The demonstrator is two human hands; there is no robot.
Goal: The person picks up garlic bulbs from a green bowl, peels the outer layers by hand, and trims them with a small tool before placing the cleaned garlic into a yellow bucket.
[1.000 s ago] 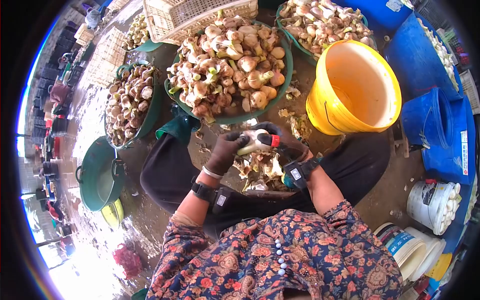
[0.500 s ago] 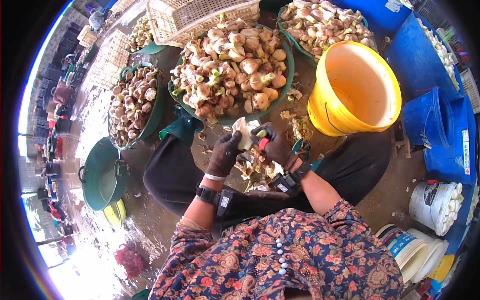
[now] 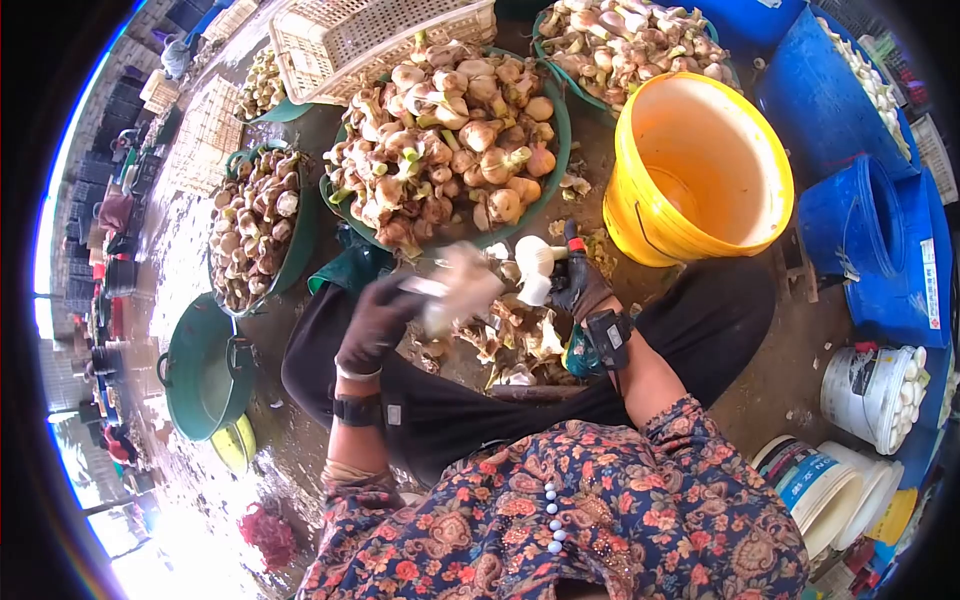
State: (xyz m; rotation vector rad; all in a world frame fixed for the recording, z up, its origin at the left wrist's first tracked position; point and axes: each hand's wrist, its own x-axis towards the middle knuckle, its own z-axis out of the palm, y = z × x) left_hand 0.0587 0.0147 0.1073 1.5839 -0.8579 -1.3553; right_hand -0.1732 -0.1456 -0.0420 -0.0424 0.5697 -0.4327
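My left hand (image 3: 378, 318), in a dark glove and smeared by motion, is left of my lap's middle. Blurred pale garlic skin (image 3: 462, 288) trails from its fingertips to the right. In my gloved right hand (image 3: 582, 285) is a peeled white garlic bulb (image 3: 536, 262), held at the hand's left side. A small red-ended thing (image 3: 576, 244) stands up from the same hand; its lower part is hidden by the glove. Between my knees lies a heap of peeled-off skins (image 3: 530, 340). Just beyond my hands stands a green tub (image 3: 562, 150) piled with unpeeled garlic bulbs (image 3: 440, 140).
A yellow bucket (image 3: 625, 190) stands at front right. Further green tubs of bulbs flank the middle one, and a green basin (image 3: 200, 385) sits at left. A cream crate (image 3: 385, 55) lies behind. Blue containers (image 3: 840, 110) and a white bucket of peeled bulbs (image 3: 862, 395) line the right.
My hands were together at the bulb and have moved apart. The left went leftward with pale skin trailing; the right shifted slightly right, where the peeled white bulb now shows.
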